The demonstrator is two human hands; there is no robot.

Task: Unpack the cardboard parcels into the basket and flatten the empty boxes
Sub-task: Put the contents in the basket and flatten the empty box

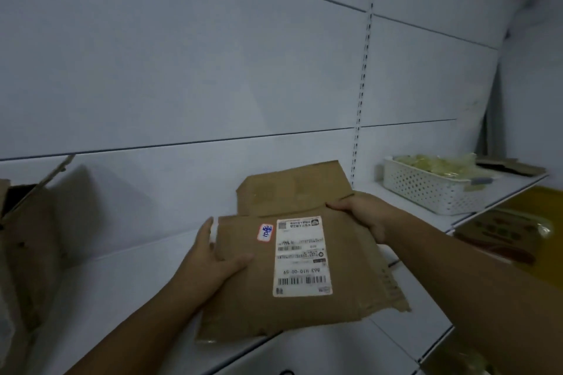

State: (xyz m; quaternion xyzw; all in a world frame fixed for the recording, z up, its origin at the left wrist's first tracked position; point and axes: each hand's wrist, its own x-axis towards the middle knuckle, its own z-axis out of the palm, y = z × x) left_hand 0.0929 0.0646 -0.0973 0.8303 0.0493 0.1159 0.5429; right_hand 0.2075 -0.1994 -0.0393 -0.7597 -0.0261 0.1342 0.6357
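Note:
A flattened brown cardboard box (249,292) with a white shipping label and a small red-edged sticker lies over the white shelf, its far flaps folded up against the back wall. My left hand (213,259) grips its left edge, thumb on top. My right hand (362,216) holds the far right edge near the fold. A white perforated basket (426,192) with pale green packets inside stands on the shelf to the right.
An open cardboard parcel (27,240) stands at the left edge of the shelf. More flat cardboard (511,166) lies behind the basket. A lower shelf at the right holds yellow and brown packages (502,237). The white shelf (128,283) has a slotted back panel.

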